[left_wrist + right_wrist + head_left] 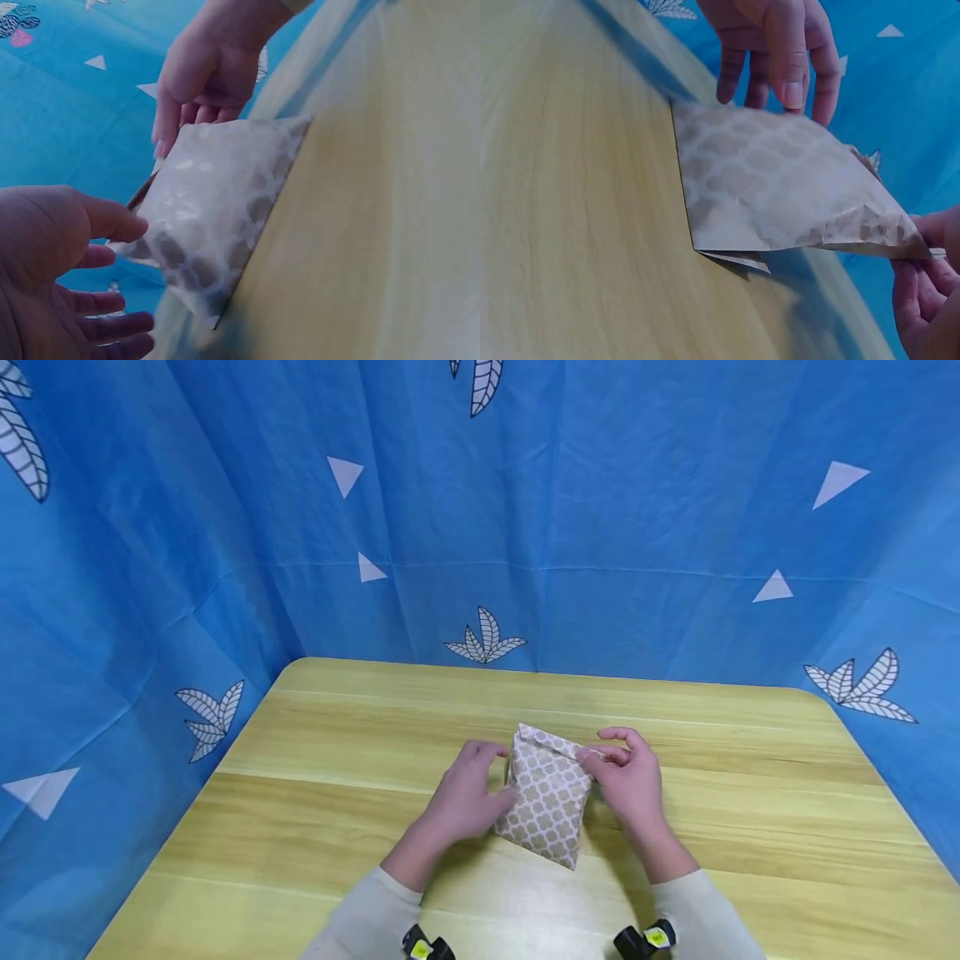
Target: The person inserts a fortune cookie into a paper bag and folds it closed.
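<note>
A small paper bag (546,797) with a beige-and-white lattice pattern stands tilted near the middle of the table, its top edge folded over. At the bag's upper right corner, my right hand (630,777) pinches the fold between thumb and fingers. My left hand (467,795) is at the bag's left side with fingers spread and loosely bent, the thumb at the paper. In the left wrist view the bag (217,195) looks puffed out, and the left fingers are apart from it. The right wrist view shows the bag's creased side (862,225). Its contents are hidden.
The light wood-grain table (322,743) has rounded far corners. A blue curtain (637,510) with white leaves and triangles hangs behind and along the sides. Black devices with yellow labels, such as the right one (645,937), sit at both wrists.
</note>
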Motion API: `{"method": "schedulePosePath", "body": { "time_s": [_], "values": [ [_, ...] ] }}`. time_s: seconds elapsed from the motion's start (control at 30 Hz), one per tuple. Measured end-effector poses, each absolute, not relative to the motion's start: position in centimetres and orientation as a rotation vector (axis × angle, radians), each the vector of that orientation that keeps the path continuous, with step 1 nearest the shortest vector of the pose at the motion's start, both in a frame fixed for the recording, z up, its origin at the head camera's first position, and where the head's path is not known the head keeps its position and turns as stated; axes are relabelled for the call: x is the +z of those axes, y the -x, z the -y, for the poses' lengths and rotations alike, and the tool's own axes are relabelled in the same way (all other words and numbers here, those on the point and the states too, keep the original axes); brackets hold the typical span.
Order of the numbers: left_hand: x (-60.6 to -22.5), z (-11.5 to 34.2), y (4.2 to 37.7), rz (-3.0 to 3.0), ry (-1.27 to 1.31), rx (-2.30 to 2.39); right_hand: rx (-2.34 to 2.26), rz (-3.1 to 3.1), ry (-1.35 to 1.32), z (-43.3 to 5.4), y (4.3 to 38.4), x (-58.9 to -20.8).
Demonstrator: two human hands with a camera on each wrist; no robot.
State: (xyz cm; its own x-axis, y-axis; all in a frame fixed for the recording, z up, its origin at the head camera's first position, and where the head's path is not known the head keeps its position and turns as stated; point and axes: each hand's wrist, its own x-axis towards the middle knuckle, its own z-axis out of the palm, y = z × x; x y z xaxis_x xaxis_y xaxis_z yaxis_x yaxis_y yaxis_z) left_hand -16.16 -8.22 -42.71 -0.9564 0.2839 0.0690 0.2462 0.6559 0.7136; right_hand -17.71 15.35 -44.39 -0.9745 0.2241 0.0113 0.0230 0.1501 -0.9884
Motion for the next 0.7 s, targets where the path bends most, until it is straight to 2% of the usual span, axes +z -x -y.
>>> {"method": "schedulePosePath", "body": {
  "time_s": [0.37, 0.7],
  "values": [
    [-43.9, 7.5, 16.1, -2.799, -0.431, 1.172, 1.916, 2.331, 0.234, -14.8, 19.3, -46.3],
    [-44.0, 7.3, 16.0, -2.771, -0.364, 1.178, 1.896, 2.423, 0.217, -14.9, 17.7, -45.6]
  ]
}}
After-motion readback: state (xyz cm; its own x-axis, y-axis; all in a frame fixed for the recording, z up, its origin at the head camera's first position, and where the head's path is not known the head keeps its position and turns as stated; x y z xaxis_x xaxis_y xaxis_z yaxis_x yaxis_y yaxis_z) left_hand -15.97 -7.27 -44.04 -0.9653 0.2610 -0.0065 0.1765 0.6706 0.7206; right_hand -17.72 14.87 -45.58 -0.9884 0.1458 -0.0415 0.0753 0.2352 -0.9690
